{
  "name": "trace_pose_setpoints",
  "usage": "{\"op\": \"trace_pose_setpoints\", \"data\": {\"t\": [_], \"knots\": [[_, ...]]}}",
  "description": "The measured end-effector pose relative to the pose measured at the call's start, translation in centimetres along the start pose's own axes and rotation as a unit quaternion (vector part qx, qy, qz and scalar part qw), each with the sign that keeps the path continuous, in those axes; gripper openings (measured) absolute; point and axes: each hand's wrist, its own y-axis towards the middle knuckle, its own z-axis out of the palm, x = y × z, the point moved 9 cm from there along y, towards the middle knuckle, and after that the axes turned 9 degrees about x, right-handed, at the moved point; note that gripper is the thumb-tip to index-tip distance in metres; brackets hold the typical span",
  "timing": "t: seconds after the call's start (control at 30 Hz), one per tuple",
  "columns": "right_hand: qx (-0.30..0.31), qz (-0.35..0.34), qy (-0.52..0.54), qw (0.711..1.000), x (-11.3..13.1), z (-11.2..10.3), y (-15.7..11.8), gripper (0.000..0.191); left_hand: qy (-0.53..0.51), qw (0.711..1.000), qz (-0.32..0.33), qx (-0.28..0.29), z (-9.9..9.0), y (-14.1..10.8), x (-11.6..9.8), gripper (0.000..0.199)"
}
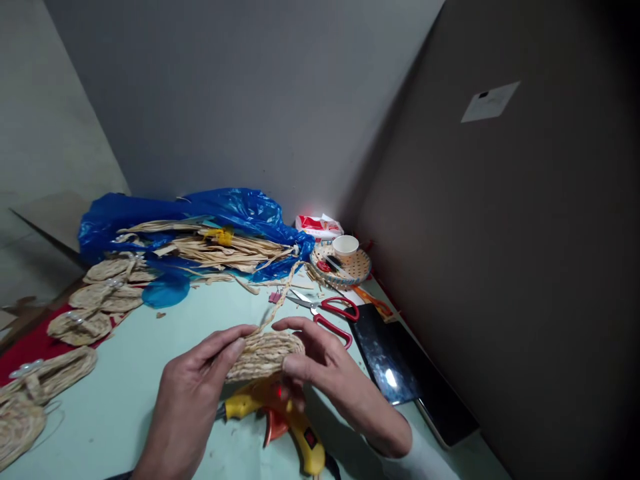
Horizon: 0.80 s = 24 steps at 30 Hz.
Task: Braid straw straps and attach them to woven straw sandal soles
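Note:
Between my two hands is a flat oval piece of coiled, braided straw cord (265, 355), raised above the table. My left hand (193, 390) pinches its left end, thumb and fingers together where a loose braid runs up and away toward the back. My right hand (325, 373) curls round the right end, with the thumb on the near face and the forefinger along the top edge. Just below and partly behind them lies a yellow glue gun (303, 430) with an orange trigger and a small red light. Red-handled scissors (333, 313) lie open beyond my right hand.
A blue plastic bag (225, 203) with bundled straw strips (235, 250) lies against the back wall. Finished-looking woven straw pieces with beads (80, 327) line the left. A woven basket (357, 270) holds a white bowl (345, 245). Dark tablets or phones (383, 353) lie at right.

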Motion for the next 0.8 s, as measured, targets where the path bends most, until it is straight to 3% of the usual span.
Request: {"op": "trace_pose_setpoints", "data": {"t": [0.17,0.33,0.5,0.63,0.8], "knots": [[0.025,0.016,0.036,0.999,-1.2,0.9,0.3,0.047,0.028,0.998,0.029,0.057,0.6,0.3,-0.9,0.016],[0.021,0.014,0.022,0.999,-1.1,0.7,0.4,0.044,0.03,0.994,0.035,0.097,0.9,0.2,-1.3,0.026],[-0.016,-0.016,-0.043,0.999,0.6,-0.5,0.2,0.029,-0.107,0.974,-0.04,0.195,2.8,-0.6,-0.2,0.034],[-0.02,-0.04,-0.185,0.982,2.2,-1.2,-0.2,0.022,-0.138,0.969,-0.092,0.181,2.6,-0.6,0.9,0.038],[0.001,-0.064,-0.294,0.954,3.1,-0.8,-0.3,0.02,-0.004,0.986,-0.075,0.15,2.1,-0.2,1.3,0.039]]}}
